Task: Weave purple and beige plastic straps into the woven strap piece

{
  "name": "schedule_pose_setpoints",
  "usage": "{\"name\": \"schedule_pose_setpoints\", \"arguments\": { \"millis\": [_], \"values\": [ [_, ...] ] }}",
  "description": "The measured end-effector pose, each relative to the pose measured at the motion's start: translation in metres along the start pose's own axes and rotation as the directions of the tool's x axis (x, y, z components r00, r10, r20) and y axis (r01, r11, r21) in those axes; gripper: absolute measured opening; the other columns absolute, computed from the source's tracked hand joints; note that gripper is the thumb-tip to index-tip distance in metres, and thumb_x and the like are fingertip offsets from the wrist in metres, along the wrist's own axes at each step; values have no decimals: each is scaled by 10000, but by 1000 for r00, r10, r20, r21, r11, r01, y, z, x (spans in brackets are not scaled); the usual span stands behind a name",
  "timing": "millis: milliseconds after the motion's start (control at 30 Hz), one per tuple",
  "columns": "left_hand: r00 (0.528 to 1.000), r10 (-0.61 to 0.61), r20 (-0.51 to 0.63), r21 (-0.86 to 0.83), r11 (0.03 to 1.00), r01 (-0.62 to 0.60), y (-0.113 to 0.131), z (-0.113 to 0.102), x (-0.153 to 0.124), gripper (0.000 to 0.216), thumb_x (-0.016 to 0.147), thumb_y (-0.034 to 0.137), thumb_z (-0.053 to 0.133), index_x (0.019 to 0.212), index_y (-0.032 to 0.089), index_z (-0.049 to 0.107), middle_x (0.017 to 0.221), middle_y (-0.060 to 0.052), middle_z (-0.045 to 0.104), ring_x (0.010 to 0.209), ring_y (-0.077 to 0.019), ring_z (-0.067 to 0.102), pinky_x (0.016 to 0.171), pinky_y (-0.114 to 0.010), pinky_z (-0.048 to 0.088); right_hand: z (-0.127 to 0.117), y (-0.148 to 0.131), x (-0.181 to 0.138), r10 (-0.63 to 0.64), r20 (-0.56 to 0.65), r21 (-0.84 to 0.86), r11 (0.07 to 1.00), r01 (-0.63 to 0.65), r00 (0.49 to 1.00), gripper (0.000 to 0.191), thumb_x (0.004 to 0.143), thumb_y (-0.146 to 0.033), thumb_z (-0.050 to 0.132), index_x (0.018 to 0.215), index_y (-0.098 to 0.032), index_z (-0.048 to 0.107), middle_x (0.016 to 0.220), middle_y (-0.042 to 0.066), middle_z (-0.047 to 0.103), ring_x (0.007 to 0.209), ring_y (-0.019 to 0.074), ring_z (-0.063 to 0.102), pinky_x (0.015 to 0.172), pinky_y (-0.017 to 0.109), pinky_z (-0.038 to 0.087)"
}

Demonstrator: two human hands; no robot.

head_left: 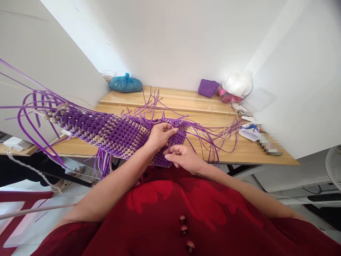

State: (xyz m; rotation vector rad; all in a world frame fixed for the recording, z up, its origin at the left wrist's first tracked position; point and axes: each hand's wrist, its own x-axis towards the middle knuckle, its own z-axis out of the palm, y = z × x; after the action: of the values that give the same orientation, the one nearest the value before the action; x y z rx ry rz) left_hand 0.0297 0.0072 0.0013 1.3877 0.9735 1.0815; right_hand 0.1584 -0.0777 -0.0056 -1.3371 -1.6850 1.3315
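Observation:
A long woven piece [106,131] of purple and beige plastic strands slants from the upper left down to the table's front edge. Its right end, a mostly purple section [181,140], lies under both hands. My left hand [161,136] rests on that end, thumb and forefinger pinched on a thin purple strand. Just below and to the right, my right hand [181,157] is closed at the near edge, its fingertips pinching a purple strand; the exact grip is small and partly hidden. Loose purple strands [210,137] fan out to the right and behind the weave.
On the wooden table [253,153] stand a blue tied bag [125,84], a small purple woven basket [208,88] and a white bag [237,84] at the back. Scissors [239,108] and a white packet [249,131] lie right. A red chair [16,209] and a fan [334,161] flank me.

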Motion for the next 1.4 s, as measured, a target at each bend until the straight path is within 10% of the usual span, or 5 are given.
{"name": "schedule_pose_setpoints", "arguments": {
  "millis": [333,833,967,1200,1400],
  "values": [
    [999,38,13,-39,999,-38,-3,0,1,302,669,358,795,755,143,602,629,34,536,491,-70,476,345,-168,466,-53,-31,2,-603,-215,-773,586,243,768,175,966,-192,531,1046,-185,687,1013,73,705,941,183,633,869,284,450],
    [991,-100,89,-248,961,120,4,-5,-3,428,542,390,892,736,113,631,670,7,601,630,-85,562,539,-217,589,-65,-64,41,-377,-58,-922,375,95,924,153,877,-155,601,795,-167,729,796,54,723,733,175,605,683,286,359],
    [988,-143,65,-279,948,155,5,-5,-2,426,469,321,912,694,115,614,644,9,607,601,-89,570,511,-215,575,-65,-71,26,-522,-73,-948,300,103,850,190,930,-167,562,920,-176,752,971,80,738,899,203,630,782,299,396],
    [988,-143,50,-292,944,151,4,-3,-1,401,468,290,900,684,116,610,610,19,592,570,-81,555,487,-208,564,-58,-42,-7,-330,-179,-950,302,-76,927,175,924,-280,636,829,-150,706,866,107,704,799,227,627,710,331,402],
    [991,-121,58,-284,950,132,1,-4,0,400,475,298,893,684,120,601,603,19,604,551,-79,566,491,-203,560,-52,-42,-14,-470,-191,-709,674,210,862,52,886,-226,672,850,-188,670,881,27,702,790,147,623,707,268,438]
  ]
}}
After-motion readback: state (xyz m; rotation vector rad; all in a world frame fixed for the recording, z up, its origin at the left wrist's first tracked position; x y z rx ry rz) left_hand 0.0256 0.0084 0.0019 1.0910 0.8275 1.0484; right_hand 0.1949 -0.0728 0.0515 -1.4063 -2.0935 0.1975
